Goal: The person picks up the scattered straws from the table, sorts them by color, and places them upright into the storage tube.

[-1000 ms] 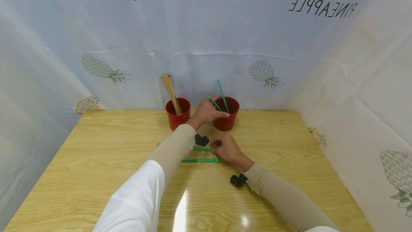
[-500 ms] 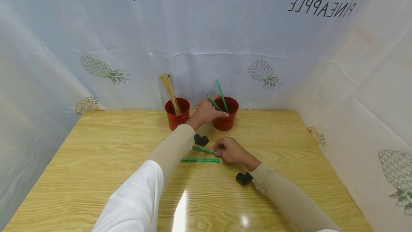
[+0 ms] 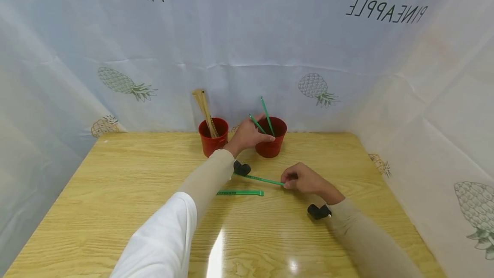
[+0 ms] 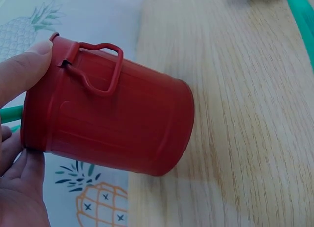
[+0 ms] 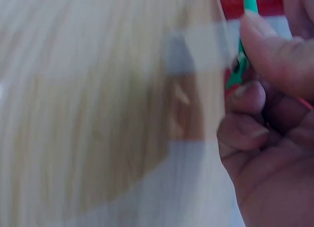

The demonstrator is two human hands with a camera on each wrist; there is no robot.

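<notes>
My left hand (image 3: 250, 134) holds the right-hand red bucket (image 3: 269, 147) at its rim, thumb on the near side. In the left wrist view this bucket (image 4: 113, 109) shows a wire handle folded against its wall. Two thin green sticks (image 3: 266, 110) stand slanted inside it. My right hand (image 3: 302, 179) pinches one end of a thin green strip (image 3: 262, 179) with dark markings, its far end hidden behind the left wrist. In the right wrist view the tip of this strip (image 5: 236, 76) pokes out below the thumb. Another green strip (image 3: 243, 192) lies on the table, partly behind the left forearm.
A second red bucket (image 3: 210, 144) stands left of the first, with several tan sticks (image 3: 204, 108) leaning in it. Both are near the back edge of the wooden table (image 3: 135, 192). A pineapple-print cloth (image 3: 247, 33) hangs behind and at the sides.
My right hand has moved right across the table, drawing the pinched green strip with it from behind the left forearm. The left hand and its bucket have stayed in place.
</notes>
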